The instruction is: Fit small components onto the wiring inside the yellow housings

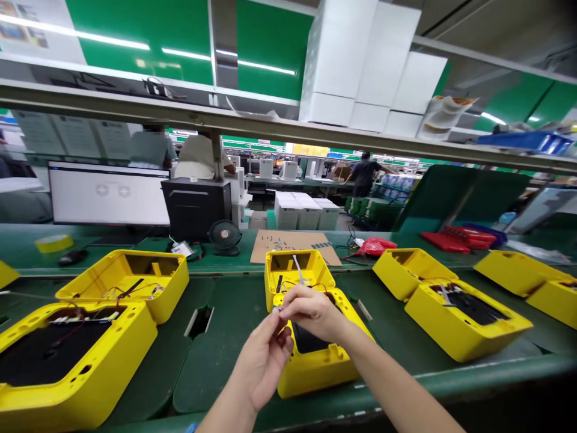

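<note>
My left hand (pixel 261 361) and my right hand (pixel 311 313) meet above the yellow plastic housings, their fingertips pinching a small connector (pixel 276 310) that is too small to make out clearly. Directly below my hands lies an open yellow housing (pixel 322 376), with its black inner panel (pixel 306 340) partly hidden by my right hand. Just beyond stands a second yellow housing (pixel 288 270), with a white flat ribbon cable (pixel 298 270) rising from it. Thin red and black wires run inside that housing.
Further yellow housings (pixel 121 282) (pixel 464 319) sit on the green conveyor belt (pixel 216 355) to both sides. Behind it are a cardboard sheet (pixel 293 246) with small parts, a desk fan (pixel 224 236), a monitor (pixel 108 192) and red trays (pixel 455 240). Co-workers (pixel 198 157) stand beyond.
</note>
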A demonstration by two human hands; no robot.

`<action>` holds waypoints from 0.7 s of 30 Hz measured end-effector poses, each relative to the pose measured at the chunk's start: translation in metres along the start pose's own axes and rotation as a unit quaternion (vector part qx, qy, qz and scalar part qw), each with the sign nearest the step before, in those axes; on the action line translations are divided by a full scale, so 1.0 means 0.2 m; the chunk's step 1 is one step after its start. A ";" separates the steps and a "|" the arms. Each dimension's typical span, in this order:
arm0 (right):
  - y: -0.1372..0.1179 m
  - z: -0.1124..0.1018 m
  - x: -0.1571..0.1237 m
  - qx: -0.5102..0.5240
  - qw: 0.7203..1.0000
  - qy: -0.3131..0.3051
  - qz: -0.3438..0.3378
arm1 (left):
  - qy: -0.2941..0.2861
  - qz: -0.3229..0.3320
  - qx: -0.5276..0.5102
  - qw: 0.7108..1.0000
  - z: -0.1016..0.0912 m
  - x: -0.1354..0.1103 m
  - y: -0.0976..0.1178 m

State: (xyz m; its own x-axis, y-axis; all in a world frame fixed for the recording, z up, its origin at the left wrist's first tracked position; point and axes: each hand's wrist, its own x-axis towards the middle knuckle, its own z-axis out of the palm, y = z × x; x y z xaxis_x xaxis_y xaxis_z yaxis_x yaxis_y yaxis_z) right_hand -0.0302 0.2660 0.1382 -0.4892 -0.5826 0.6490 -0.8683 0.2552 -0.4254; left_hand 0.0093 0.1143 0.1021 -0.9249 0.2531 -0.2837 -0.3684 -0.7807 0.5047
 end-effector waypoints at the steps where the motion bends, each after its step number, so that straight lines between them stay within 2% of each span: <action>1: 0.02 0.00 0.01 0.016 1.000 -0.009 0.008 | 0.003 0.004 -0.003 1.000 0.00 0.03 0.01; 4: 0.15 -0.05 0.07 0.051 0.997 -0.033 0.054 | 0.007 0.033 0.019 0.999 0.00 0.14 0.06; 6: 0.30 -0.11 0.10 0.006 0.989 -0.004 0.147 | 0.015 0.071 0.068 0.995 -0.01 0.21 0.11; 7: 0.39 -0.14 0.12 -0.041 0.977 0.023 0.210 | 0.022 0.091 0.102 0.990 -0.02 0.25 0.13; 9: 0.57 -0.18 0.13 -0.119 0.934 0.051 0.332 | 0.034 0.124 0.180 0.975 -0.04 0.33 0.17; 11: 0.72 -0.19 0.13 -0.126 0.905 0.025 0.405 | 0.039 0.142 0.259 0.955 -0.06 0.40 0.17; 13: 0.81 -0.17 0.11 -0.078 0.899 -0.019 0.430 | 0.039 0.149 0.323 0.934 -0.08 0.45 0.16; 15: 0.84 -0.14 0.10 0.003 0.899 -0.022 0.437 | 0.039 0.147 0.362 0.920 -0.10 0.49 0.13; 17: 0.81 -0.13 0.10 0.081 0.898 0.011 0.432 | 0.043 0.142 0.368 0.918 -0.13 0.52 0.11; 19: 0.75 -0.12 0.11 0.130 0.901 0.052 0.412 | 0.051 0.139 0.352 0.924 -0.17 0.54 0.09; 21: 0.66 -0.12 0.14 0.143 0.909 0.062 0.387 | 0.059 0.132 0.328 0.933 -0.21 0.55 0.10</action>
State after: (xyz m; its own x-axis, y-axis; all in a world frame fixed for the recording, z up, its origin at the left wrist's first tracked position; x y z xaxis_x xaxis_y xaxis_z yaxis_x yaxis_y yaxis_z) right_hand -0.1594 0.3016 0.1146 -0.9652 -0.2175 0.1450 -0.2125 0.3301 -0.9197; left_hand -0.0960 0.1032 0.0460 -0.9890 0.0061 -0.1480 -0.1438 -0.2787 0.9495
